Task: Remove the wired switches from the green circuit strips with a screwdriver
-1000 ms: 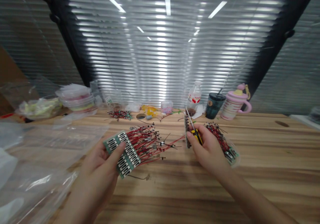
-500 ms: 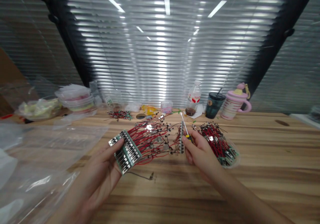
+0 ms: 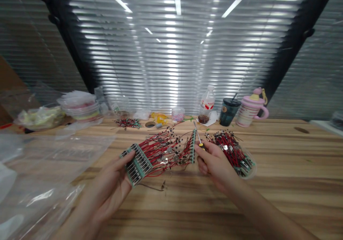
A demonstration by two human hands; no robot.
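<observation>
My left hand point(image 3: 112, 182) holds a green circuit board panel point(image 3: 136, 163) by its near edge, just above the wooden table point(image 3: 187, 204). A thick bundle of red wires with black tips point(image 3: 163, 150) fans out from this panel to the right. My right hand point(image 3: 214, 163) grips a second narrow green board point(image 3: 193, 145) seen edge-on, together with a small yellow-and-black screwdriver point(image 3: 199, 141) whose shaft points up and away. The red wires of the two boards meet and tangle between my hands.
A pile of more wired boards point(image 3: 233, 152) lies just right of my right hand. Clear plastic bags point(image 3: 40, 168) cover the left of the table. At the back stand a water bottle point(image 3: 207, 102), a dark cup point(image 3: 229, 111), a pink striped mug point(image 3: 252, 109) and stacked plastic containers point(image 3: 80, 107).
My hands have drawn closer together. The right hand's board moved left and turned edge-on, so its wires now mesh with the left panel's bundle. The left panel tilted flatter.
</observation>
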